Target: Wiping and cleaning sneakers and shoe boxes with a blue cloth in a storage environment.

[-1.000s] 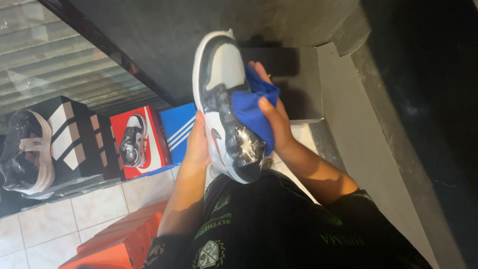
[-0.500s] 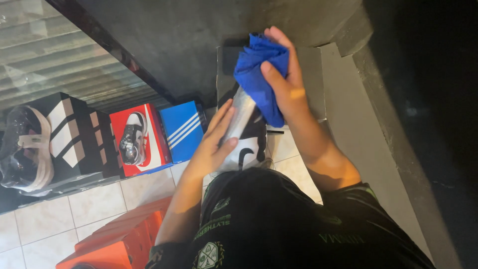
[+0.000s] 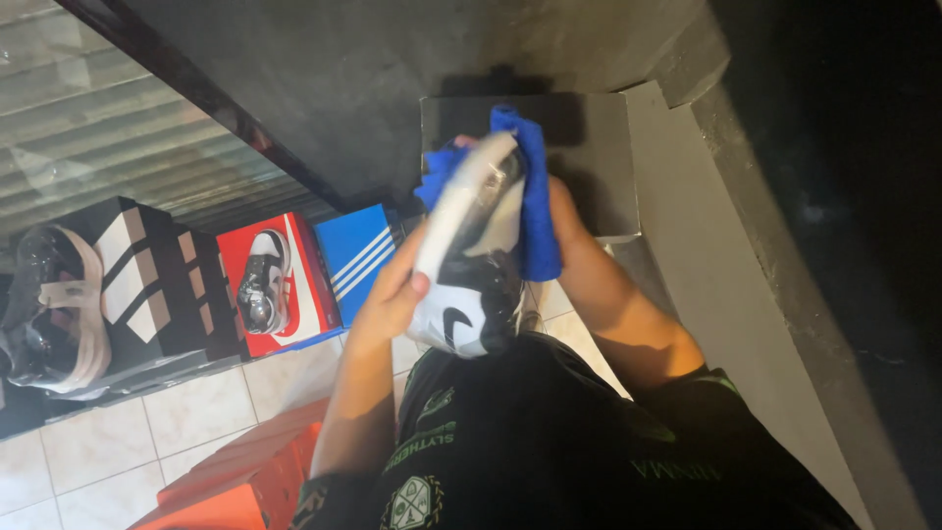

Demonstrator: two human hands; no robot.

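Shoe (image 3: pixel 471 265): turned sole-edge up since a moment ago, held above the lap.
Left hand (image 3: pixel 392 299): fingers clasping the heel end.
Right hand (image 3: pixel 564 226): moved behind the shoe, fingers pressing the blue cloth (image 3: pixel 535 196) to its side.

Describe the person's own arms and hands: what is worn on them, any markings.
Both forearms are bare from elbow to fingers. The left hand shows no glove, ring or watch; the right hand is mostly hidden, its wrist bare. The upper arms are covered by the short sleeves of a black shirt with green lettering and a crest patch.
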